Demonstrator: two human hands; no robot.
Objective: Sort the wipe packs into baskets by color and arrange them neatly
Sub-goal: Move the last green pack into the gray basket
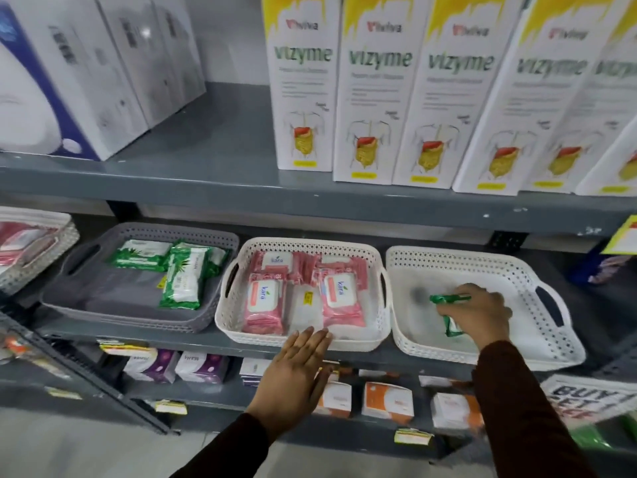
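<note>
Three baskets stand side by side on the middle shelf. The grey basket (79, 288) on the left holds green wipe packs (182, 276). The white middle basket (348, 244) holds several pink wipe packs (263, 307). Inside the white right basket (537, 319), my right hand (479, 312) is closed on a green wipe pack (450, 299), most of it hidden under my fingers. My left hand (296, 370) is flat with fingers together, its tips at the front rim of the middle basket, holding nothing.
Tall white boxes (372, 91) line the upper shelf (213, 174), with more white boxes at the upper left. Another white basket (34, 263) with pink packs sits at the far left. The lower shelf holds small boxes (387, 403) and price tags.
</note>
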